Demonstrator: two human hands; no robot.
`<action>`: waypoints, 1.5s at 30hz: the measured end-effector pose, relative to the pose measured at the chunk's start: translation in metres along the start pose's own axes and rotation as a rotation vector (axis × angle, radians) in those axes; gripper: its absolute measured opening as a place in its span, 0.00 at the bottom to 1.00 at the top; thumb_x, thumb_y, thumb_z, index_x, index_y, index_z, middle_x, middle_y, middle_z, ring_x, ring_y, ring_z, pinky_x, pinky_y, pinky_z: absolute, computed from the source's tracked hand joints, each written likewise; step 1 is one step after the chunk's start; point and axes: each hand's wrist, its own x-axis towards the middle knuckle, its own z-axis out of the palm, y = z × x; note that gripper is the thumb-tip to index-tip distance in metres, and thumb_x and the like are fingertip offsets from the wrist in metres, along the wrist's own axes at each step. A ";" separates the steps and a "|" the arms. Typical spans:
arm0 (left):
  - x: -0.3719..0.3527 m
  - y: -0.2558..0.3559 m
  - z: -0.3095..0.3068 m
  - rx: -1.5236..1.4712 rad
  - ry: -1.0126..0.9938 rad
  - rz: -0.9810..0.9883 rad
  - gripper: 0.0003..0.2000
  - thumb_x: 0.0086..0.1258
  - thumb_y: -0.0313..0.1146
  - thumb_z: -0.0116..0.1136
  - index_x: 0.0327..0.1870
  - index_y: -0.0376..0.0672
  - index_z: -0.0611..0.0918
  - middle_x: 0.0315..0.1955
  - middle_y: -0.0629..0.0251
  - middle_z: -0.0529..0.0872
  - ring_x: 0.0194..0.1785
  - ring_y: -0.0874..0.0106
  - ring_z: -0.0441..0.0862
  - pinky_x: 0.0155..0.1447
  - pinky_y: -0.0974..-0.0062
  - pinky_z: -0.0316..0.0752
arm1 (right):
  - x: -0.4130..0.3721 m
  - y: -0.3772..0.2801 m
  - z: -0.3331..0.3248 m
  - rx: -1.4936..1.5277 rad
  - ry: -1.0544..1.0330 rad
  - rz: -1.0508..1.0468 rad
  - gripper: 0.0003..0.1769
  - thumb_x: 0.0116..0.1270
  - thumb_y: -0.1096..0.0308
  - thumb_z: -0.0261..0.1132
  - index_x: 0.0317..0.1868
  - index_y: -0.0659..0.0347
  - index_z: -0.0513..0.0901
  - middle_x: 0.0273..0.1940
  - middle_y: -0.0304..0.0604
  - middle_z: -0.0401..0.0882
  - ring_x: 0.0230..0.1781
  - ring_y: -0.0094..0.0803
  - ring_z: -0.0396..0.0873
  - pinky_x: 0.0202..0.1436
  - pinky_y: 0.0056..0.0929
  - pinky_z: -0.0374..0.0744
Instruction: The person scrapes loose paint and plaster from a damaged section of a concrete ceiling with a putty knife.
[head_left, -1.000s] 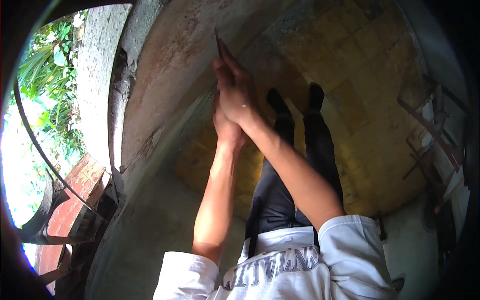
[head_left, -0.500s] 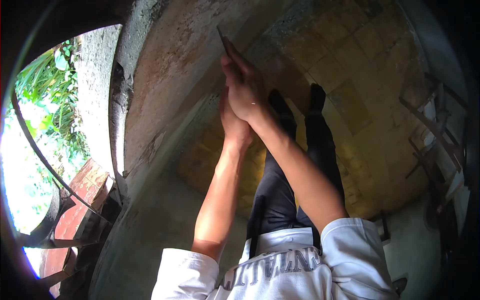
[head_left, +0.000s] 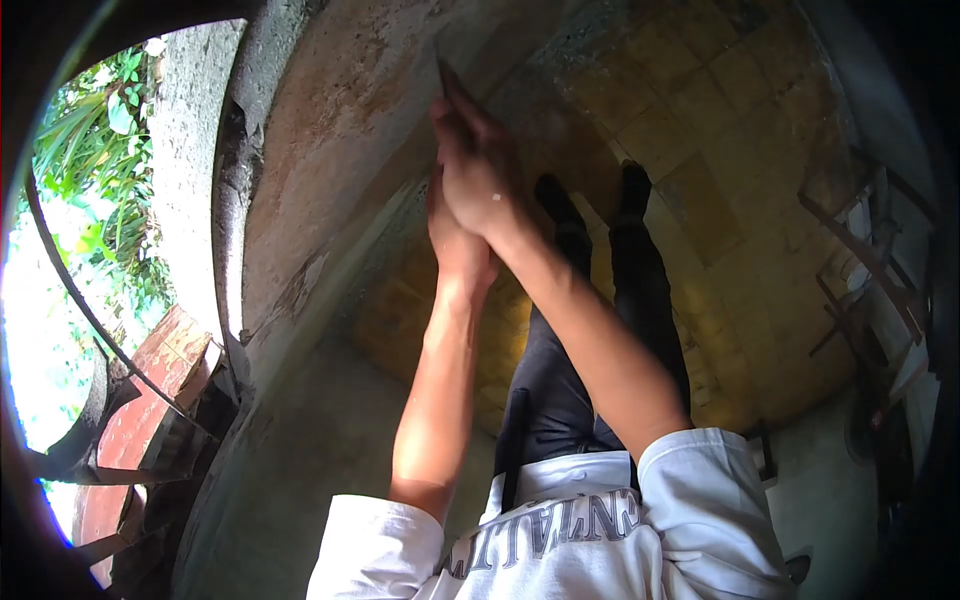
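Note:
My right hand [head_left: 482,180] reaches up and away from me, its fingers closed along a thin, dark, flat thing [head_left: 442,72] that sticks out past the fingertips, seen edge-on. What kind of thing it is, I cannot tell. Pressed against the palm side of the right hand is my left hand [head_left: 460,245], with its fingers mostly hidden behind the right. Both hands overlap the rough, stained wall [head_left: 370,110] in this view, and the thin thing points up along it.
A bright opening with green plants [head_left: 115,130] and dark curved bars [head_left: 75,280] lies to the left. Reddish wood [head_left: 150,385] shows below it. My feet stand on yellowish floor tiles [head_left: 700,210]. Wooden furniture [head_left: 875,260] is at the right.
Both hands have shifted slightly left, still pressed together. The thin thing has moved a little with them and looks more blurred.

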 end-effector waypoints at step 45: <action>0.000 0.013 0.006 0.051 0.000 -0.001 0.23 0.80 0.39 0.42 0.71 0.38 0.64 0.64 0.57 0.72 0.63 0.70 0.73 0.64 0.72 0.70 | 0.006 -0.010 -0.002 -0.001 0.017 -0.066 0.26 0.77 0.64 0.50 0.72 0.64 0.64 0.68 0.56 0.68 0.71 0.41 0.66 0.71 0.31 0.65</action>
